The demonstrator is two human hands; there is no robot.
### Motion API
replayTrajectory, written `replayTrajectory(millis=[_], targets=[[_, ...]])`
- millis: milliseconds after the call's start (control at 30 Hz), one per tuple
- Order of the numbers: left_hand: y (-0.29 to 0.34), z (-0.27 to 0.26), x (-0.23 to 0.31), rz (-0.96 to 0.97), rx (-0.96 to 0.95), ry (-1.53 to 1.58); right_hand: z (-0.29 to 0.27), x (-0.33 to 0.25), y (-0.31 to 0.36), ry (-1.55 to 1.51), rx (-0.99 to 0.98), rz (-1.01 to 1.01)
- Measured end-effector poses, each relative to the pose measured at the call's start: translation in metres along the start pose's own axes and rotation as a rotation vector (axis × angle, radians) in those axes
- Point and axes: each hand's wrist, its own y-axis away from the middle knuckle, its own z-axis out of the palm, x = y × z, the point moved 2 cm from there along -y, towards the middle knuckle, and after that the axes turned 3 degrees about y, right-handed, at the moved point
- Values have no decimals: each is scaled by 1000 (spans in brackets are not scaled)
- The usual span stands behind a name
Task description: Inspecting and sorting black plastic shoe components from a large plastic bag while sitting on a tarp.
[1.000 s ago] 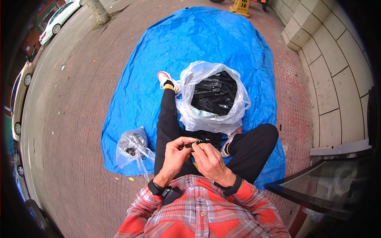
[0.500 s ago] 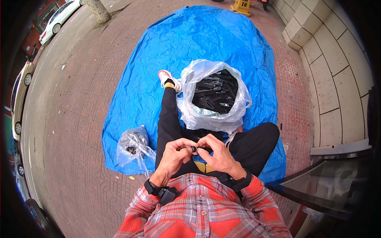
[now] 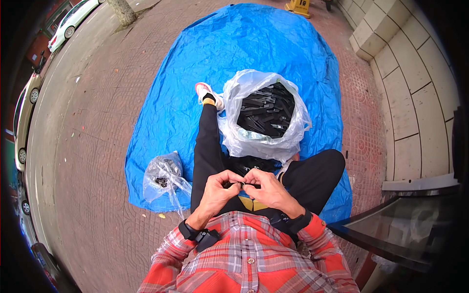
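Observation:
Above my lap, my left hand (image 3: 215, 194) and my right hand (image 3: 269, 193) meet with fingers pinched on a small black plastic piece (image 3: 252, 185). A small shiny ring-like bit shows between the fingertips; much of the piece is hidden by my fingers. Just beyond my hands, more black pieces (image 3: 254, 164) lie between my legs. A large clear plastic bag (image 3: 299, 131) stands open past them, filled with slim black plastic pieces (image 3: 266, 110), a few with shiny metal on them. To the left, a smaller clear bag (image 3: 168, 168) holds small dark bits that I cannot make out.
A blue tarp (image 3: 234, 44) lies under me on the paved ground (image 3: 97, 146). A tiled wall (image 3: 405, 93) and a dark-framed glass panel (image 3: 400, 229) stand at the right. At the far left are parked cars (image 3: 73, 22); a yellow floor sign (image 3: 298, 7) stands beyond the tarp.
My left fingers have shifted slightly, and the black piece now lies more level between both hands, with more of it showing. The bags have stayed put.

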Motion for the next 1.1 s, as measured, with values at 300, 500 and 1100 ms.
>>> replayTrajectory(millis=[300, 500, 1100], targets=[[-3, -2, 10, 40, -49, -7, 0, 11, -2, -591, -105, 74], [-7, -12, 0, 41, -79, 75, 3, -7, -1, -290, -66, -87], [-5, 0, -9, 148, -42, -10, 3, 11, 2, -810, 24, 88]])
